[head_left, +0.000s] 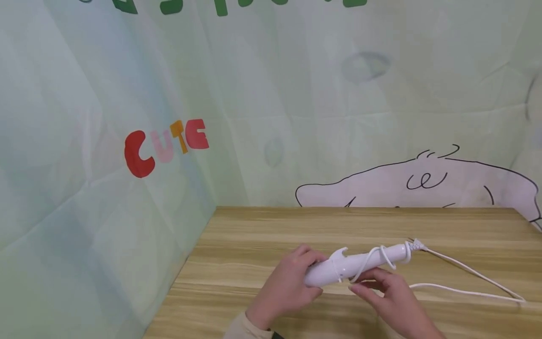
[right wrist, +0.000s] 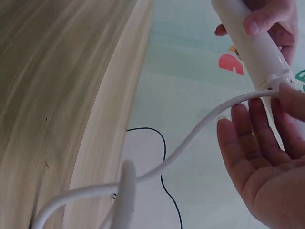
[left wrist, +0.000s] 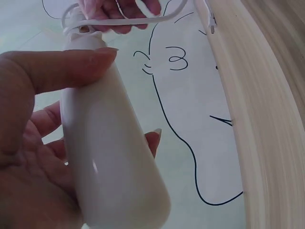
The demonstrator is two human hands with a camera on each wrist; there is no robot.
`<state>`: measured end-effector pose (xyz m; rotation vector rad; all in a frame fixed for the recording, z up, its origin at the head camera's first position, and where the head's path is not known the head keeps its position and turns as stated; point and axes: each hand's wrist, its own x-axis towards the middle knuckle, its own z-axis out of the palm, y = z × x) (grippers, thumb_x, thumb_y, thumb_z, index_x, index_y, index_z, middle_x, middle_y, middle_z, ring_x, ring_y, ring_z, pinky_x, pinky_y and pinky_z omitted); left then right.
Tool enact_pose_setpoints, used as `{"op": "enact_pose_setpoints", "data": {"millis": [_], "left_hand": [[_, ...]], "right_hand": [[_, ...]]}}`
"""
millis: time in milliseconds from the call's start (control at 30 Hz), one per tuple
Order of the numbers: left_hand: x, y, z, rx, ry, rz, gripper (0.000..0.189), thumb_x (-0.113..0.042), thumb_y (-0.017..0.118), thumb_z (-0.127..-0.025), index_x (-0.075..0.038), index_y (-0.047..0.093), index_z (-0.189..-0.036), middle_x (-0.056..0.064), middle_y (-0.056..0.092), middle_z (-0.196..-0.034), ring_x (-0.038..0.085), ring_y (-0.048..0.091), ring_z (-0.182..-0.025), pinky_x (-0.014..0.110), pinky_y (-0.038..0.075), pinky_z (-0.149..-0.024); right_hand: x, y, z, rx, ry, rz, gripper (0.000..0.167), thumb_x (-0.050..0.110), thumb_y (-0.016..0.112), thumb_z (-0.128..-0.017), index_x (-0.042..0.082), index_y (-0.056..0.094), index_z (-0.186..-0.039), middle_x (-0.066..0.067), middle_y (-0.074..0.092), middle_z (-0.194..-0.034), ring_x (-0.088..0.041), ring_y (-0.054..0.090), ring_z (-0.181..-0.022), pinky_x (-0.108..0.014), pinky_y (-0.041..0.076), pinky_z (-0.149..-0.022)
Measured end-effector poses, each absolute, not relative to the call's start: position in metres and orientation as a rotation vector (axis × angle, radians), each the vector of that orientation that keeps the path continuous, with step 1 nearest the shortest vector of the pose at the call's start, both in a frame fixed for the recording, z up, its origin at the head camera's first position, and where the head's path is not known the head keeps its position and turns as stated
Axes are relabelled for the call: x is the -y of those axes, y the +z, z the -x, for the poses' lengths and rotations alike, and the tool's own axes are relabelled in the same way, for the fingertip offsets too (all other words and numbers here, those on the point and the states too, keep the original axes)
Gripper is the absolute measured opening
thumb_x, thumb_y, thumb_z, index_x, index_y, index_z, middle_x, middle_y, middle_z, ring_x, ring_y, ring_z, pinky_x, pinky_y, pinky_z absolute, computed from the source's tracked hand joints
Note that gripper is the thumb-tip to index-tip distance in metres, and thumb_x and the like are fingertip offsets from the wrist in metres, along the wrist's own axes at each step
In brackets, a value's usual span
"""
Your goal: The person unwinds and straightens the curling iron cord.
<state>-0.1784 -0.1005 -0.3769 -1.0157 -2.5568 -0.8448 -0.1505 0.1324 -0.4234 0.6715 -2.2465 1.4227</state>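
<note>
A white tube-shaped appliance (head_left: 322,273) with a small hooked tab (head_left: 338,254) is held up, tilted, its narrower end to the right. My left hand (head_left: 292,280) grips the wide end, thumb across the near side and fingers behind in the left wrist view. White cord (head_left: 372,259) loops loosely around the narrow part. Just below the tube, my right hand (head_left: 391,296) pinches the cord (right wrist: 228,104) between thumb and fingertips, with the other fingers bent beneath it in the right wrist view.
Wooden tabletop (head_left: 237,235) lies under both hands. A long bend of cord (head_left: 470,294) trails over its right side, with a plug (left wrist: 212,26) on the table. Printed fabric (head_left: 275,94) with a cartoon outline and coloured letters stands behind and to the left.
</note>
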Motion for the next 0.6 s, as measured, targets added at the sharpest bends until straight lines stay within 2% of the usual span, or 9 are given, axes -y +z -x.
{"op": "enact_pose_setpoints", "data": {"millis": [133, 267, 367, 600], "left_hand": [[0.098, -0.375, 0.177, 2.571, -0.724, 0.941, 0.049, -0.008, 0.085, -0.066, -0.012, 0.069, -0.112, -0.004, 0.061, -0.104, 0.006, 0.058, -0.086, 0.021, 0.05, -0.073], [0.099, -0.378, 0.179, 2.545, -0.502, 0.815, 0.048, -0.012, 0.084, -0.062, -0.015, 0.072, -0.108, -0.006, 0.066, -0.102, 0.007, 0.063, -0.081, 0.022, 0.05, -0.062], [0.102, -0.382, 0.182, 2.538, -0.393, 0.77, 0.048, -0.008, 0.081, -0.059, -0.017, 0.073, -0.105, -0.006, 0.067, -0.099, 0.01, 0.065, -0.077, 0.025, 0.05, -0.058], [0.121, -0.382, 0.188, 2.639, -0.243, 0.892, 0.053, 0.004, 0.078, -0.055, -0.02, 0.073, -0.102, -0.007, 0.061, -0.091, 0.011, 0.06, -0.076, 0.027, 0.05, -0.062]], "right_hand": [[-0.131, -0.423, 0.149, 2.212, 1.459, -0.675, 0.017, -0.008, 0.074, -0.081, 0.008, 0.069, -0.087, 0.006, 0.067, -0.085, -0.004, 0.064, -0.08, -0.024, 0.055, -0.067], [-0.133, -0.421, 0.147, 2.205, 1.566, -0.721, 0.02, -0.013, 0.069, -0.083, 0.004, 0.066, -0.093, 0.005, 0.065, -0.086, -0.006, 0.064, -0.078, -0.027, 0.056, -0.065], [-0.136, -0.417, 0.146, 2.212, 1.615, -0.765, 0.02, -0.014, 0.066, -0.085, 0.001, 0.063, -0.097, 0.005, 0.062, -0.087, -0.007, 0.062, -0.075, -0.028, 0.055, -0.061], [-0.155, -0.4, 0.143, 2.349, 1.562, -0.767, 0.015, -0.007, 0.061, -0.093, 0.002, 0.065, -0.104, 0.003, 0.06, -0.084, -0.012, 0.059, -0.068, -0.029, 0.053, -0.054]]}}
